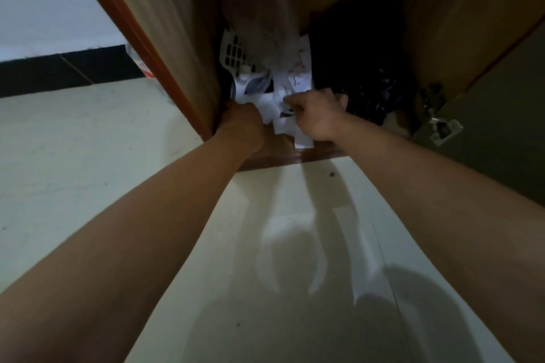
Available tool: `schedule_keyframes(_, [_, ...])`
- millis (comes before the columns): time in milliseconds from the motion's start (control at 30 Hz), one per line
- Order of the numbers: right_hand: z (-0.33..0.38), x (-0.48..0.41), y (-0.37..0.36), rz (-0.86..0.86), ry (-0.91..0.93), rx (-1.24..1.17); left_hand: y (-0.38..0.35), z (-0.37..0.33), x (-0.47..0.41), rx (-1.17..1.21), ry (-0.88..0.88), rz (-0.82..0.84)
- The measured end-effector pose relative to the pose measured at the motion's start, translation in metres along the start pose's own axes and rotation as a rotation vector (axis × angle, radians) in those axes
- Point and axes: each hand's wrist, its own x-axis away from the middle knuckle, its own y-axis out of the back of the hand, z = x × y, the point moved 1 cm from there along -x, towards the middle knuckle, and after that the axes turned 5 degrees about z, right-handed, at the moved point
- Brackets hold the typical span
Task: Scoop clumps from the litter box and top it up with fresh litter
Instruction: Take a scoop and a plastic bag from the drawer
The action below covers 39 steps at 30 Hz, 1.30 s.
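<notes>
no text, label or number can be read anywhere.

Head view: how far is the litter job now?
Done: nothing visible; no litter box in view. In hand: left hand and right hand grip a white bag inside the open cupboard. Left: the scoop sits untouched behind; scooping and topping up remain.

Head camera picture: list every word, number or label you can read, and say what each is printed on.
No text can be read.
White bag: dark marks, too blurred to read.
Red and white box behind the cupboard door: print too small to read.
Scoop: no lettering shows.
</notes>
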Motion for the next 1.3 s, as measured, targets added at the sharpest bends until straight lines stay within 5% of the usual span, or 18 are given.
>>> schedule_keyframes(200, [0.000,0.019,0.013,-0.231,0.006,-0.458,0.006,-0.001,0.023,0.169,0.082,-0.109])
schedule_keyframes(467, [-0.002,0.048,0.056,-0.569,0.180,-0.421,0.023,0.001,0.045,0.460,0.107,-0.244])
schedule_keyframes(567, [0.005,0.072,0.068,-0.591,0.245,-0.382,0.030,0.011,0.071,0.685,0.142,-0.353])
schedule_keyframes(667, [0.017,0.090,0.073,-0.575,0.354,-0.384,0.043,0.020,0.111,0.664,0.101,-0.356])
schedule_keyframes(767, [0.041,0.105,0.065,-0.525,0.489,-0.364,0.045,0.041,0.153,0.496,0.061,-0.311])
schedule_keyframes(967, [0.142,0.143,0.016,-0.319,0.653,-0.512,0.021,0.116,0.269,0.345,0.256,-0.151])
schedule_keyframes(1300, [0.362,0.291,-0.062,0.309,0.964,-0.595,-0.008,0.205,0.563,0.603,1.114,-0.080])
